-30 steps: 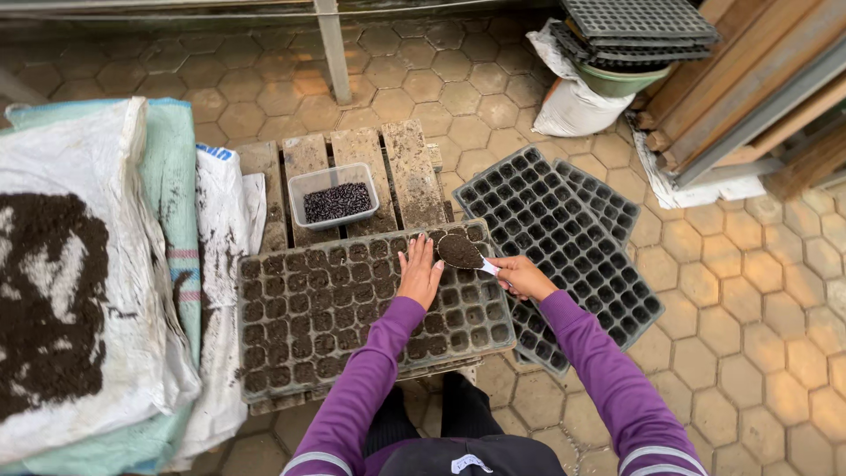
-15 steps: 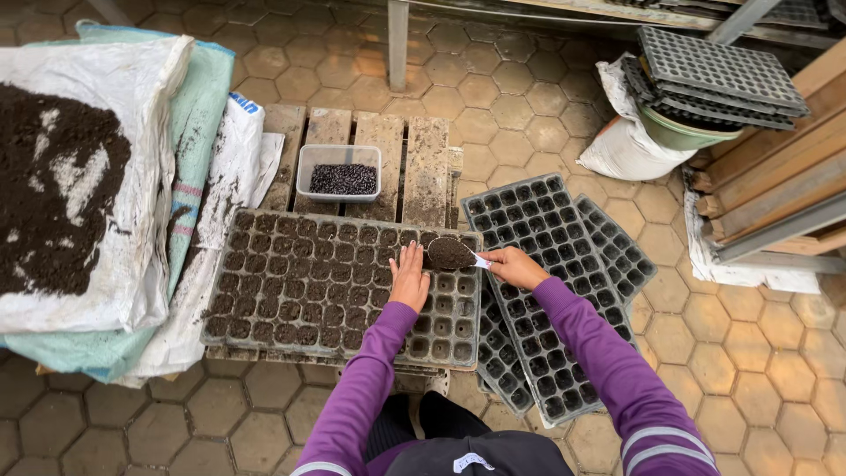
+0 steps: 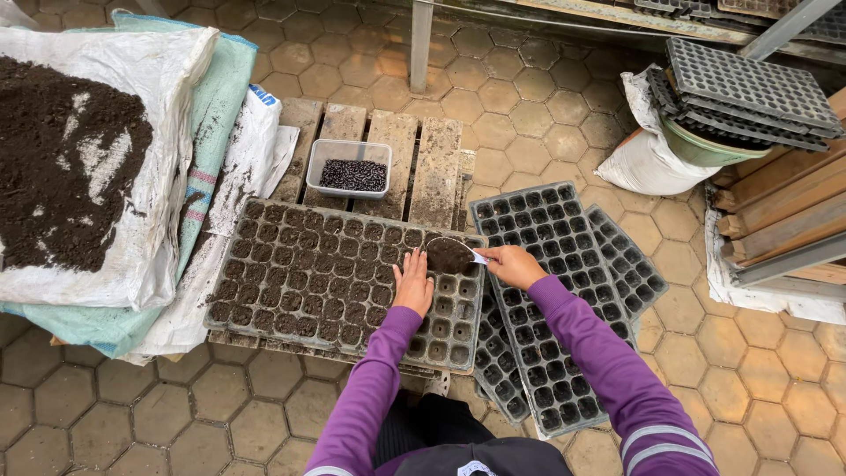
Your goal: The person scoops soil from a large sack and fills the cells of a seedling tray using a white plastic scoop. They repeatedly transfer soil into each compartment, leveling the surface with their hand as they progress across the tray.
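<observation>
A black seedling tray (image 3: 291, 273) lies on a wooden pallet, most of its cells filled with dark soil; the cells at its right end are bare. My left hand (image 3: 412, 284) rests flat on the tray near the boundary between filled and bare cells, fingers spread. My right hand (image 3: 511, 264) grips a small scoop (image 3: 449, 256) heaped with soil, held just above the tray's upper right cells. Both arms wear purple sleeves.
A clear tub of dark seeds (image 3: 351, 169) sits on the pallet (image 3: 414, 159) behind the tray. Empty black trays (image 3: 546, 291) lie to the right. Soil is heaped on white sacks (image 3: 79, 159) at left. More stacked trays (image 3: 749, 88), a bag and timber stand at upper right.
The view has shifted slightly. My right hand with the soil-filled scoop stays over the tray's right end, and my left hand stays on the tray.
</observation>
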